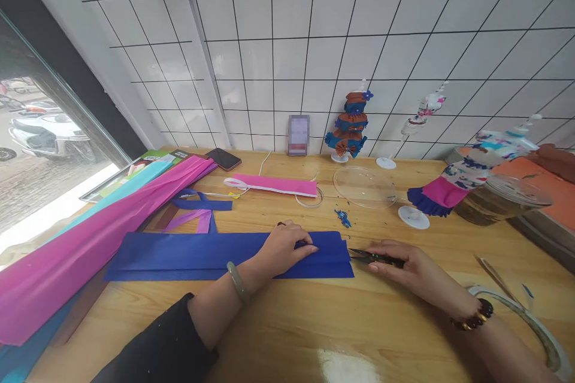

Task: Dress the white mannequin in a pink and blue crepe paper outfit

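Note:
A long folded strip of dark blue fabric lies flat across the table in front of me. My left hand rests on it toward its right part, fingers curled and thumb bent, holding the cloth against the tabletop. Just off the strip's right end, my right hand grips small black thread snips. Their pointed blades reach the fabric's right edge, which is stepped and uneven. A small heap of blue scraps sits beyond that edge.
Pink and light-blue fabric lengths lie at left beside a dark phone. A pink strip with white elastic lies behind. Another phone leans on the tiled wall. Scrunchie stands and a clear tub stand at right.

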{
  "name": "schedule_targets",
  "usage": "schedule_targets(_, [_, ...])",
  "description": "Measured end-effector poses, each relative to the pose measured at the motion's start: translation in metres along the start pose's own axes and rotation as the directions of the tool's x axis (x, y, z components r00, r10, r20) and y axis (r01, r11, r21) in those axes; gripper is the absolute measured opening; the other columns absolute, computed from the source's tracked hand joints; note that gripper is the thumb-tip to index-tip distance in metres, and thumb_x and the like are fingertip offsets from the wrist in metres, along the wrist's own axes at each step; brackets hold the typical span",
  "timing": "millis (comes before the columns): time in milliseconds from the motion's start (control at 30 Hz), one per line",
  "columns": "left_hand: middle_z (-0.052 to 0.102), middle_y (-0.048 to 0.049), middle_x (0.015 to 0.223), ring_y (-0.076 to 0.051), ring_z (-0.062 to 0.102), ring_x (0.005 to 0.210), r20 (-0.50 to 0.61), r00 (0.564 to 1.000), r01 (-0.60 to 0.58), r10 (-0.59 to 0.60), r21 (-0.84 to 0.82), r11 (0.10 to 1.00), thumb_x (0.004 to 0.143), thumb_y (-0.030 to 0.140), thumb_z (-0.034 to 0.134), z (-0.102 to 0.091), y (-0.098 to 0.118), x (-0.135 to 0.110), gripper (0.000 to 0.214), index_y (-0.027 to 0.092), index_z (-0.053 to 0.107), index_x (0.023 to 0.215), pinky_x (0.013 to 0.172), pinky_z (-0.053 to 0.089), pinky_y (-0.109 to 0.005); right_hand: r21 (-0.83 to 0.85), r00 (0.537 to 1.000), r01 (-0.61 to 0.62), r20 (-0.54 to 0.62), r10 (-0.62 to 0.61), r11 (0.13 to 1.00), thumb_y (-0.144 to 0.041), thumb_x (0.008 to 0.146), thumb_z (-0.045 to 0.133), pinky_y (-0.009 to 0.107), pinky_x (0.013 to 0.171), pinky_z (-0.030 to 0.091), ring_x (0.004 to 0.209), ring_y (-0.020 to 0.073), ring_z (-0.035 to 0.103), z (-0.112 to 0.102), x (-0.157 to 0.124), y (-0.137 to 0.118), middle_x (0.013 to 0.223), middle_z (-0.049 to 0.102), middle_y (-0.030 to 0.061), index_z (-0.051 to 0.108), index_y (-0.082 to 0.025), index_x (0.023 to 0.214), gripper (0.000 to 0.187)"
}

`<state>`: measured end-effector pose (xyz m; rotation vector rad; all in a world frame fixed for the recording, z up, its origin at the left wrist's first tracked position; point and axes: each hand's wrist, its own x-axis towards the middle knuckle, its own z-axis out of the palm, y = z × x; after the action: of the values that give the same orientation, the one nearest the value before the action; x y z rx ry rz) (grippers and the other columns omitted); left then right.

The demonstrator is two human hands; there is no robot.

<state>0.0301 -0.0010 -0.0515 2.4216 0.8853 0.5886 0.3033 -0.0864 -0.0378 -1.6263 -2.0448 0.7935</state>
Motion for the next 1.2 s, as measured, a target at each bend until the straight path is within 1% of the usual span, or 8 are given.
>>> schedule_targets(100, [0.068, -0.0011, 0.08, -0.015, 0.056, 0.08, 0.001, 1.0, 0.011, -0.011, -0.023, 1.0, 0.082, 0.036, 0.058, -0.001, 0.0, 0.0, 0.019, 0.019, 0.066, 0.078, 0.076, 0.039, -0.028, -0.013, 1.0, 0.02, 0.011, -0.019, 1.0, -0.048, 0.082, 0.055, 0.038, 0.088, 0.047, 0.106, 0.0261, 0.058, -0.003, -0.002, -0.001, 0.108, 0.068, 0.0063, 0.069, -0.026, 0.105, 0.035])
schedule_targets(300, [0.069, -0.0015, 0.083, -0.016, 0.057, 0.082, 0.0, 1.0, 0.008, -0.008, -0.028, 1.0, 0.083, 0.035, 0.058, -0.001, 0.001, 0.0, 0.018, 0.019, 0.067, 0.08, 0.078, 0.04, -0.028, -0.02, 0.997, 0.055, 0.058, -0.054, 0.998, -0.047, 0.084, 0.052, 0.033, 0.077, 0.049, 0.086, 0.0197, 0.061, 0.001, 0.001, -0.003, 0.094, 0.065, 0.0056, 0.066, -0.027, 0.112, 0.037])
schedule_targets(467, [0.068, -0.002, 0.082, -0.016, 0.057, 0.083, -0.008, 1.0, -0.014, 0.014, -0.006, 1.0, 0.083, 0.036, 0.057, 0.0, 0.0, -0.001, 0.019, 0.019, 0.067, 0.081, 0.078, 0.04, -0.028, -0.066, 0.991, 0.126, 0.062, -0.122, 0.99, -0.046, 0.086, 0.05, 0.033, 0.077, 0.049, 0.086, 0.0198, 0.061, 0.007, 0.003, -0.007, 0.091, 0.064, 0.0062, 0.068, -0.025, 0.108, 0.035])
schedule_targets(600, [0.068, -0.0022, 0.083, -0.016, 0.056, 0.083, 0.003, 0.999, -0.036, 0.036, 0.026, 0.999, 0.083, 0.037, 0.057, 0.002, -0.002, -0.001, 0.02, 0.02, 0.067, 0.082, 0.079, 0.039, -0.029, -0.057, 0.988, 0.151, 0.032, -0.15, 0.987, -0.046, 0.083, 0.054, 0.036, 0.081, 0.05, 0.09, 0.022, 0.062, 0.01, 0.006, -0.009, 0.097, 0.067, 0.0075, 0.068, -0.024, 0.107, 0.036])
schedule_targets(700, [0.067, -0.0029, 0.085, -0.017, 0.056, 0.084, 0.01, 0.999, -0.041, 0.04, 0.045, 0.998, 0.083, 0.038, 0.057, 0.003, -0.002, 0.0, 0.021, 0.02, 0.067, 0.082, 0.08, 0.039, -0.03, -0.049, 0.992, 0.127, 0.024, -0.126, 0.991, -0.046, 0.081, 0.057, 0.036, 0.084, 0.05, 0.094, 0.023, 0.062, 0.012, 0.006, -0.009, 0.103, 0.068, 0.0082, 0.068, -0.022, 0.107, 0.037])
schedule_targets(867, [0.066, -0.0039, 0.085, -0.017, 0.054, 0.086, 0.016, 0.999, -0.049, 0.048, 0.057, 0.997, 0.083, 0.038, 0.057, 0.003, -0.001, 0.0, 0.021, 0.019, 0.067, 0.084, 0.08, 0.039, -0.03, -0.041, 1.0, 0.01, 0.019, -0.01, 0.999, -0.05, 0.077, 0.061, 0.036, 0.085, 0.05, 0.096, 0.0236, 0.063, 0.013, 0.005, -0.008, 0.108, 0.068, 0.0075, 0.066, -0.021, 0.106, 0.041])
schedule_targets(1000, [0.064, -0.0041, 0.085, -0.017, 0.054, 0.087, 0.017, 0.998, -0.053, 0.052, 0.058, 0.997, 0.083, 0.038, 0.057, 0.004, -0.001, 0.0, 0.021, 0.02, 0.067, 0.084, 0.081, 0.039, -0.031, -0.018, 0.998, 0.017, 0.054, -0.016, 1.0, -0.051, 0.077, 0.06, 0.035, 0.083, 0.05, 0.095, 0.0236, 0.063, 0.012, 0.005, -0.009, 0.105, 0.069, 0.0056, 0.068, -0.024, 0.1, 0.037])
schedule_targets(1200, [0.063, -0.0042, 0.086, -0.018, 0.053, 0.088, 0.017, 0.998, -0.059, 0.058, 0.053, 0.997, 0.082, 0.038, 0.058, 0.004, -0.003, -0.001, 0.02, 0.02, 0.067, 0.085, 0.082, 0.039, -0.031, 0.04, 0.996, 0.02, 0.081, -0.024, 0.999, -0.051, 0.077, 0.06, 0.036, 0.084, 0.05, 0.095, 0.0251, 0.063, 0.011, 0.006, -0.009, 0.105, 0.069, 0.0067, 0.07, -0.023, 0.099, 0.037])
